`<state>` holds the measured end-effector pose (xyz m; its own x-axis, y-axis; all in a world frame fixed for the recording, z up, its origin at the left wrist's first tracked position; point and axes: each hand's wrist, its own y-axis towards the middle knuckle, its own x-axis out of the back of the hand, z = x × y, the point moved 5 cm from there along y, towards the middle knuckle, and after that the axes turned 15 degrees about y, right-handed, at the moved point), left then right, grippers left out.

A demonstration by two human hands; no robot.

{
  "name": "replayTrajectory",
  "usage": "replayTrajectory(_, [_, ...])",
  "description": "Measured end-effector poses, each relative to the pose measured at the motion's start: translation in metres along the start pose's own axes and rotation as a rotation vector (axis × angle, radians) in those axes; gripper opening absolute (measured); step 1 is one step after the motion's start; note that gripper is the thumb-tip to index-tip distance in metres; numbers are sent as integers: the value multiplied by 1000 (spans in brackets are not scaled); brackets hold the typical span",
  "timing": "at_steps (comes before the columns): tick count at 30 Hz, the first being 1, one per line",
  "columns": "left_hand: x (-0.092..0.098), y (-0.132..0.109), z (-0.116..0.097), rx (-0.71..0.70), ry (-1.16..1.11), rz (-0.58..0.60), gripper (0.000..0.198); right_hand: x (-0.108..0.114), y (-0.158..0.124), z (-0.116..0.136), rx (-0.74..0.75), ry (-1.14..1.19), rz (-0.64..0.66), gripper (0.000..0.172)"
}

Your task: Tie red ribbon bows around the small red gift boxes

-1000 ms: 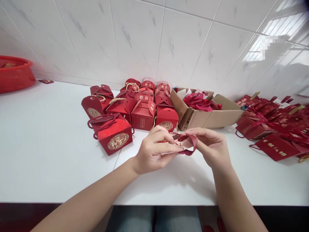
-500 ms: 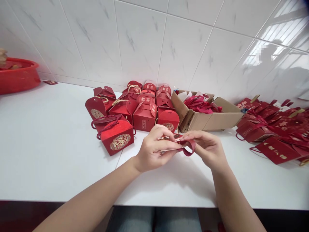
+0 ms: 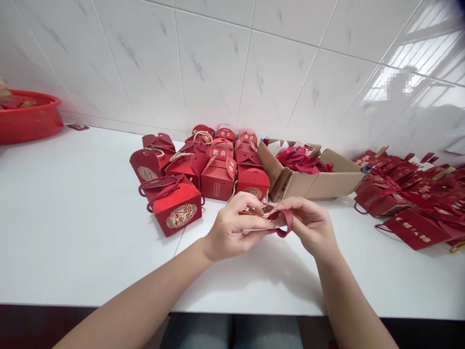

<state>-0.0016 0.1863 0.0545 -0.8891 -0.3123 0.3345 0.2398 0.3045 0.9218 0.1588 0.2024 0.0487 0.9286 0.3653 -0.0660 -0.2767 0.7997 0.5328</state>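
Note:
Above the white table, my left hand (image 3: 234, 228) is closed round a small flat red-and-white printed card (image 3: 254, 211), its fingers covering most of it. My right hand (image 3: 308, 223) pinches a dark red ribbon (image 3: 287, 224), which bends in a loop at the card's right end. Whether the ribbon passes through the card is hidden by the fingers. Just left of my left hand stands a red gift box (image 3: 178, 211) with a gold round emblem and a dark red cord handle.
Several red gift boxes (image 3: 219, 180) with cord handles stand against the tiled wall. Beside them a cardboard box (image 3: 319, 185) holds pink-red ribbons (image 3: 300, 160). More red boxes (image 3: 423, 228) crowd the right side. A red plastic basket (image 3: 32, 123) sits at far left.
The ribbon loop at the card's right end has shifted slightly and looks a little wider. Both hands keep nearly the same place and hold. The whole view has tilted slightly.

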Motion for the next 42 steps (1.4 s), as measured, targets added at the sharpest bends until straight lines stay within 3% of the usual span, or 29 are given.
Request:
replayTrajectory(18, [-1,1,-1,-5,-48,18,14,-3,1,5,41,-56,165,13])
replayTrajectory(23, [0,-3,6,217,-53,2,20,-4,0,7,65,-79,212,13])
replayTrajectory(29, [1,-1,-2,61,-10,-4,11,-7,-1,9,120,-67,282,13])
replayTrajectory(42, [2,1,-3,63,-22,-6,9,-8,-1,8,146,-82,312,12])
